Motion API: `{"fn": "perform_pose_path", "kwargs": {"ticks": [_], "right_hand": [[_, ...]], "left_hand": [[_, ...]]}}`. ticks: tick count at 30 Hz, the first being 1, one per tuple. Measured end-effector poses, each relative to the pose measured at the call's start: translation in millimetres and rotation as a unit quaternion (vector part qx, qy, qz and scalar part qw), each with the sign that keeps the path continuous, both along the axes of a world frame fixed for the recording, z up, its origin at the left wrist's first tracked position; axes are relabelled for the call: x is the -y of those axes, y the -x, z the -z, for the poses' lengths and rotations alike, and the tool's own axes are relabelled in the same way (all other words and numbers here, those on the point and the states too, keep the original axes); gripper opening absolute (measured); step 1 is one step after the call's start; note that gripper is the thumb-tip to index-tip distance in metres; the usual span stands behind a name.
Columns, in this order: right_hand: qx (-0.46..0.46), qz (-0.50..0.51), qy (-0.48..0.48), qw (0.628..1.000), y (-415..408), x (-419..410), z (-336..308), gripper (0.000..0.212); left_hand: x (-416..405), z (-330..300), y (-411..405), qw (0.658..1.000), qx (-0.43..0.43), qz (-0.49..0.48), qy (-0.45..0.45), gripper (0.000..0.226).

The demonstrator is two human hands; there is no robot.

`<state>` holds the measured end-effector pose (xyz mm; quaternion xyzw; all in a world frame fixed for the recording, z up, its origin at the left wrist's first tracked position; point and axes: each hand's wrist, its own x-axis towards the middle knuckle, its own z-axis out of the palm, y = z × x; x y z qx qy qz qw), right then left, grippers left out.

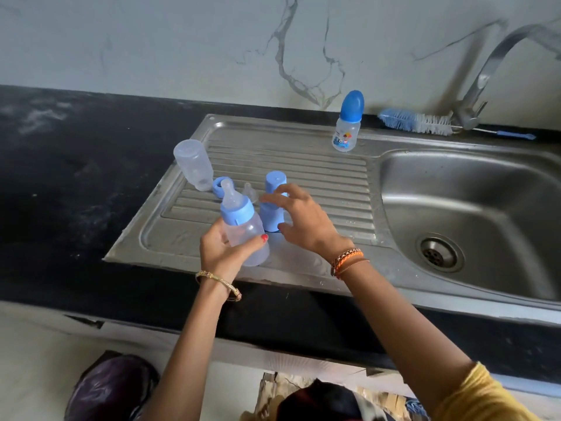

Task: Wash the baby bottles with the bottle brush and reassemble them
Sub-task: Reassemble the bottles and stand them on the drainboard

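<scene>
Clear bottle (244,230) with blue collar and teat on, tilted over the drainboard's (303,165) front-left part, gripped low round the body by the left hand (226,249). Right hand (299,218) just beside it, fingers spread and loose, holding nothing, at the tall blue cap (274,202) standing upright mid-board. Loose teat (250,191) and blue ring (218,187) right behind. Empty bottle (194,165) upside down at the left edge. Finished capped bottle (347,123) at the back edge, bottle brush (416,121) lying by the tap (473,95).
</scene>
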<state>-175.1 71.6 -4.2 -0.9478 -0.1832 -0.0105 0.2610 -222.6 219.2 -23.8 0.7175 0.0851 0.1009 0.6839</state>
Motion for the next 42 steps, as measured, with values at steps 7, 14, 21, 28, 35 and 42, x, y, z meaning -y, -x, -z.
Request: {"fn": "perform_pose_path", "kwargs": {"ticks": [7, 14, 21, 28, 35, 42], "right_hand": [[0.04, 0.042, -0.022, 0.998, 2, 4, 5, 0.043], [0.034, 0.089, -0.082, 0.992, 8, 46, 0, 0.047], [0.027, 0.209, -0.141, 0.967, 12, 110, -4, 0.045], [-0.016, 0.209, -0.424, 0.881, 18, 165, -61, 0.018], [0.041, 0.321, -0.542, 0.775, -2, 199, -68, 0.012], [0.102, 0.46, -0.308, 0.826, -17, 186, 11, 0.051]], "left_hand": [[12, -3, -6, 1.0, -0.026, 0.006, 0.009, 0.039], [39, -7, -12, 0.998, -0.04, 0.043, 0.001, 0.037], [80, -11, -24, 0.992, -0.053, 0.115, -0.015, 0.057], [117, -17, -42, 0.987, -0.029, 0.157, -0.02, 0.044], [143, -28, -65, 0.977, 0.019, 0.211, 0.008, 0.043], [167, -12, -83, 0.985, 0.053, 0.163, -0.032, 0.046]]}}
